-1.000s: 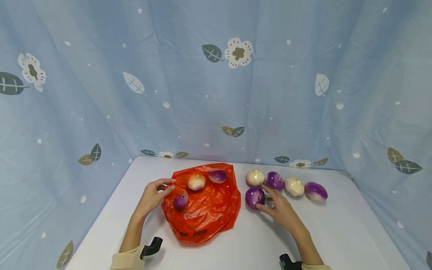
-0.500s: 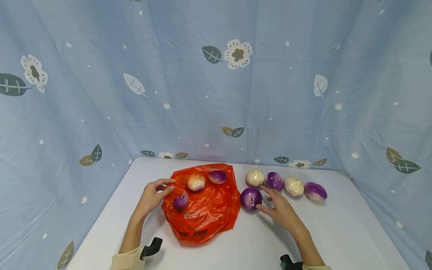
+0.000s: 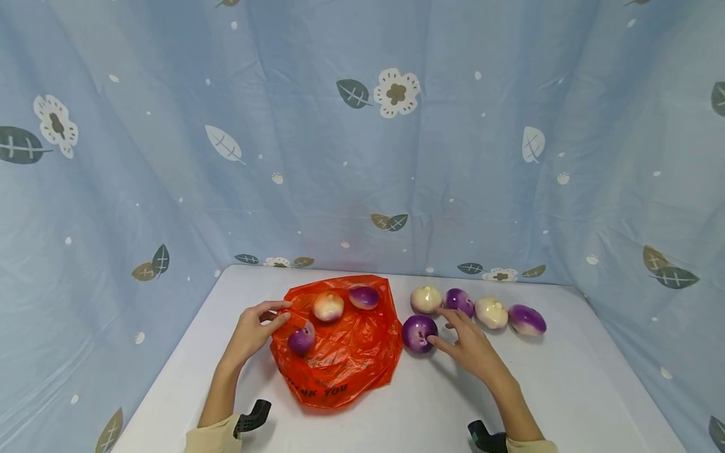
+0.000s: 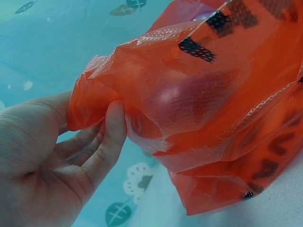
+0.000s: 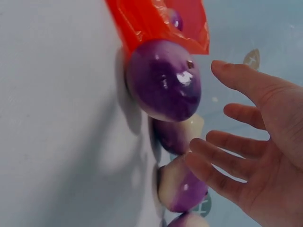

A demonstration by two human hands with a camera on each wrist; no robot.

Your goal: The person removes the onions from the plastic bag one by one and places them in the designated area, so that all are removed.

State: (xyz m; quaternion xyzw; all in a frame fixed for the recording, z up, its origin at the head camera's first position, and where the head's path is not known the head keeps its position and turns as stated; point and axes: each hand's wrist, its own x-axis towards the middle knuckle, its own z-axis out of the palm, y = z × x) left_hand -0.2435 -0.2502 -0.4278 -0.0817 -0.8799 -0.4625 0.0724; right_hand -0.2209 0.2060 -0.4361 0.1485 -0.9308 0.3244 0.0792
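Note:
A red plastic bag (image 3: 354, 343) lies spread on the table, with three purple-and-white round vegetables (image 3: 328, 307) showing inside it. My left hand (image 3: 253, 330) pinches the bag's left edge; in the left wrist view a finger and thumb (image 4: 116, 118) lie on either side of the film. Against the bag's right side rests a glossy purple vegetable (image 3: 420, 333), turnip-like, on the bare table. My right hand (image 3: 467, 343) is beside it with fingers spread. In the right wrist view, a gap shows between those fingers (image 5: 236, 75) and the purple vegetable (image 5: 164, 80).
Behind and right of my right hand stand several more: a cream one (image 3: 426, 299), a purple one (image 3: 459, 302), another cream one (image 3: 491, 313) and a purple oval one (image 3: 527, 319). A patterned blue curtain (image 3: 317, 157) hangs behind the white table (image 3: 578, 384).
The purple vegetable has rolled left from between my right fingers to the bag's edge. My right hand has hardly moved, and my left hand keeps its hold on the bag.

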